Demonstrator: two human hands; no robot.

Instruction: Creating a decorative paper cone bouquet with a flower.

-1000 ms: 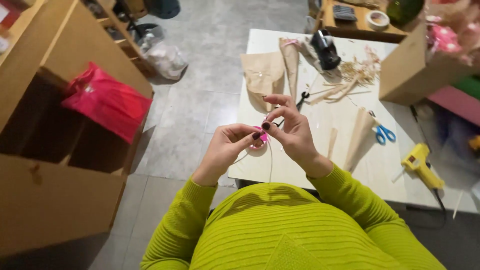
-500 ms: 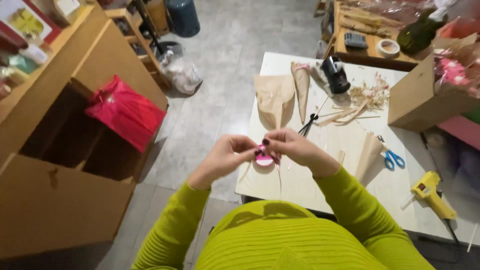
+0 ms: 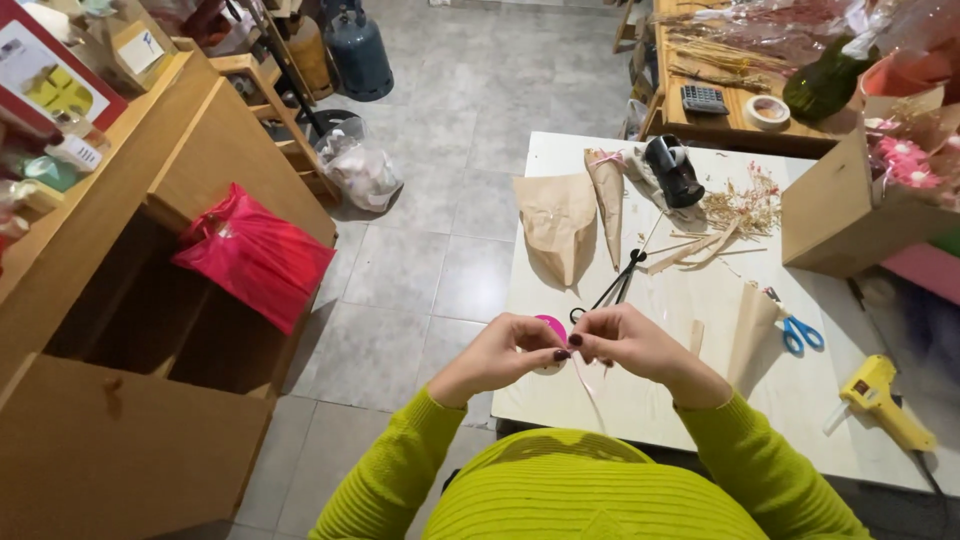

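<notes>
We pinched a small pink disc (image 3: 549,328) between left hand (image 3: 503,352) and right hand (image 3: 625,343) over the white table's (image 3: 660,400) near edge; black scissors (image 3: 612,286) lay just beyond, paper cones (image 3: 560,222) farther back.

Both hands are lower now, at the near edge of the bench (image 3: 700,300), no longer raised above it. The left hand (image 3: 500,352) and right hand (image 3: 625,345) meet fingertip to fingertip at the pink disc (image 3: 552,328).
</notes>
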